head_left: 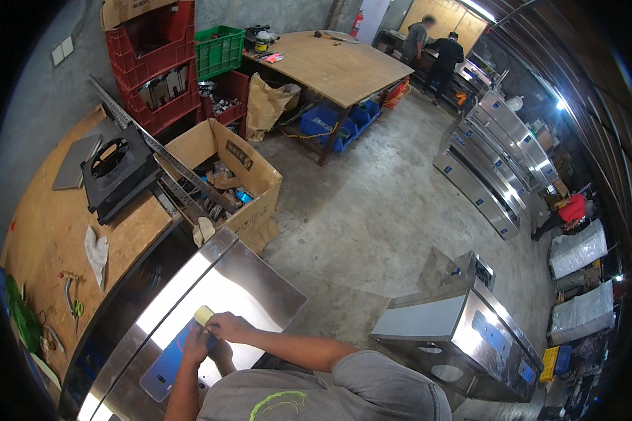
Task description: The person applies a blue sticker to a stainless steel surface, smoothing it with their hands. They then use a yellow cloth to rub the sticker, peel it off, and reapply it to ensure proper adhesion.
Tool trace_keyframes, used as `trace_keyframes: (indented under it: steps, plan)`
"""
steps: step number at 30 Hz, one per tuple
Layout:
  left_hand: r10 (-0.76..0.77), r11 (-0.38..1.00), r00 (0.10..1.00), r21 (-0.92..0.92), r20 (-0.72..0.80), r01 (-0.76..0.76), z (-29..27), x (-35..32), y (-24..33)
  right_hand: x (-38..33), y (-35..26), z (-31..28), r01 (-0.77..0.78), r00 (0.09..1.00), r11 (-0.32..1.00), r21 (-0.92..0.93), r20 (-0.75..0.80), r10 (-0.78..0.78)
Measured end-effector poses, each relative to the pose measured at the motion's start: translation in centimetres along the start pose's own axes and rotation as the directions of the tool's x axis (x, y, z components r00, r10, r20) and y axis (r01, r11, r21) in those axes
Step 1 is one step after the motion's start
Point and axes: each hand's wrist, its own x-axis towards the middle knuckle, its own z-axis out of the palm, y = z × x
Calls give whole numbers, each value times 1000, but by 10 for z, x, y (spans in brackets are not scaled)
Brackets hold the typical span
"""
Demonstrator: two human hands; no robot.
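A shiny stainless-steel cabinet [260, 281] lies just in front of me, with a dark seam across it. On its face is a blue panel [163, 365], which my left hand [196, 342] partly covers. The left fingers look curled in at the panel's upper end; what they hold, if anything, is hidden. My right hand [230, 328] is closed at the near side of a small pale-yellow piece [203, 314], roll-like or block-like. Both hands are close together.
At left, a wooden bench [42, 224] carries a black fan housing [119, 168], a rag [96, 256] and pliers [72, 302]. Beyond stand a cardboard box [260, 200] of scraps, red crates [154, 91] and a table [344, 63]. Steel cabinets [463, 330] stand right; people work farther off.
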Motion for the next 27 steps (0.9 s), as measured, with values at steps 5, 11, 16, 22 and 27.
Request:
trace_keyframes:
  steps: [5, 11, 16, 22, 27]
  plan:
    - [57, 998, 998, -5, 11, -57, -3, 2, -8, 4, 5, 10, 21, 999, 1000, -5, -26, -22]
    - [10, 1000, 1000, 30, -7, -10, -1, 7, -20, -1, 8, 22, 20, 996, 999, -34, -86, -23]
    - [43, 999, 999, -30, -32, -44, 1, 9, -25, -6, -2, 30, 56, 979, 998, -14, -197, -57]
    - [62, 995, 998, 77, -27, -60, -6, 5, -12, 5, 13, 44, -59, 998, 977, -203, -49, 50]
    - [42, 968, 999, 249, 2, -41, -16, 14, -3, 33, 37, 57, -67, 995, 998, -21, -70, 65]
